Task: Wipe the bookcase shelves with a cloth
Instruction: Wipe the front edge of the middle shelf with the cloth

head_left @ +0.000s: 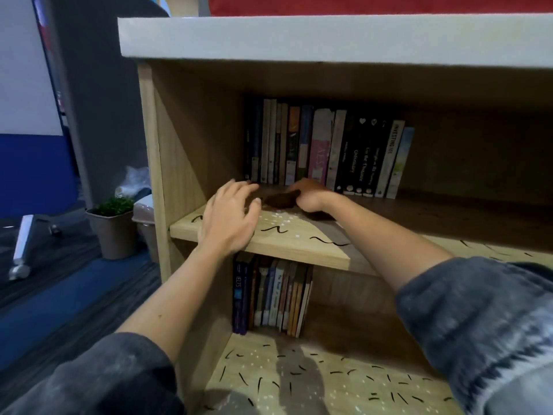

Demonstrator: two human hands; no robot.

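A light wooden bookcase (155, 163) stands in front of me. Its middle shelf (299, 247) carries black scribbles and white specks. A dark brown cloth (279, 199) lies on that shelf just before a row of upright books (323, 148). My right hand (311, 196) grips the cloth's right part, fingers curled over it. My left hand (230, 217) hovers over the shelf's left end with fingers spread and relaxed, its fingertips close to the cloth's left edge. Black marks and white specks also cover the bottom shelf (329, 381).
A second row of books (272, 298) stands at the back left of the lower compartment. Left of the bookcase are a small potted plant (115, 226), a bin (145, 217) and a chair leg with a castor (21, 250) on blue and grey carpet.
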